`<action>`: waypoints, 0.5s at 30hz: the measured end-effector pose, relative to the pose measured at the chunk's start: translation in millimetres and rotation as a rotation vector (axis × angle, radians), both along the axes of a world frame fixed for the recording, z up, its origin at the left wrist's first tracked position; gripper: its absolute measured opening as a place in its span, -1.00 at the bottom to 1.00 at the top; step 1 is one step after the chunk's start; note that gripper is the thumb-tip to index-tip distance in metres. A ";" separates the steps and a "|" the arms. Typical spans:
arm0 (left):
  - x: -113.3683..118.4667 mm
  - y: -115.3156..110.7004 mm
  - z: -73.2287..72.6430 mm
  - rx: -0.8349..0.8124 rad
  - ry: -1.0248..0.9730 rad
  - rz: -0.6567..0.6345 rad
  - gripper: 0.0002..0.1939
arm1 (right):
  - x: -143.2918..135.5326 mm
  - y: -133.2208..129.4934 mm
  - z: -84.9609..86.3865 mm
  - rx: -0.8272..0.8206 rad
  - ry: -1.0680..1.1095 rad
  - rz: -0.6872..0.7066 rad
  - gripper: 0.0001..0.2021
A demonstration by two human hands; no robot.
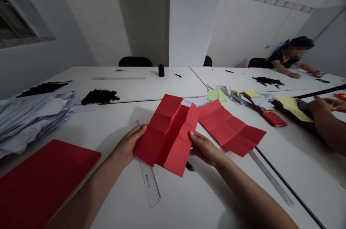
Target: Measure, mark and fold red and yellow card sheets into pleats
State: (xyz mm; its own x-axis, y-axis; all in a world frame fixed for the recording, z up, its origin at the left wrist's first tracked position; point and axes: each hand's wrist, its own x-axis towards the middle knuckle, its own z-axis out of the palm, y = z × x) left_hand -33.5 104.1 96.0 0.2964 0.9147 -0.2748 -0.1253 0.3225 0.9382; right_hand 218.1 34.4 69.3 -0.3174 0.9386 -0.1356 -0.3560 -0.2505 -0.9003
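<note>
A creased sheet of red paper point(154, 133) is held up between my hands, partly folded along its lengthwise creases. My left hand point(129, 144) pinches its left edge. At the right edge, my right hand point(204, 146) grips it with the thumb on top. Just beyond that hand a second creased red sheet point(229, 126) lies on the table. Under the held paper are a clear plastic ruler point(150, 185) and a dark pen point(190, 166), both partly hidden. A stack of red sheets point(45, 178) rests near my left forearm.
White and crumpled papers point(32, 124) pile up at the left. Black cord bundles point(100, 96) and a thread spool point(161, 70) sit farther back. A metal ruler point(270, 176) lies right. Another person's arm point(328, 124) reaches in at right; a co-worker point(289, 58) leans over the far table.
</note>
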 end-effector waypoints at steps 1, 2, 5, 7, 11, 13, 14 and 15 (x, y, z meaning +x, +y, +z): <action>-0.5 1.6 -2.6 0.006 0.010 -0.008 -0.63 | 0.9 1.1 -0.6 -0.004 0.005 -0.011 -0.58; -1.1 3.3 -5.1 0.015 0.019 -0.013 -0.62 | 1.9 2.2 -1.1 -0.008 0.009 -0.020 -0.58; -2.6 7.9 -11.5 0.026 0.047 -0.025 -0.58 | 5.4 5.5 -2.5 -0.028 0.023 -0.053 -0.56; -2.4 8.9 -13.3 0.013 0.059 -0.025 -0.57 | 7.6 7.3 -3.7 -0.044 0.037 -0.072 -0.55; 3.0 1.2 -8.5 0.167 0.189 0.068 -0.52 | 8.9 9.0 -7.3 -0.034 0.032 -0.090 -0.53; 7.7 -8.5 -3.7 0.380 0.316 0.133 -0.48 | 7.2 8.1 -8.2 0.000 -0.021 -0.098 -0.52; 10.3 -14.5 -1.3 0.500 0.378 0.147 -0.45 | 5.7 7.1 -8.0 0.020 -0.056 -0.099 -0.51; 12.9 -20.7 0.6 0.617 0.438 0.143 -0.43 | 4.0 5.8 -7.4 0.041 -0.094 -0.098 -0.49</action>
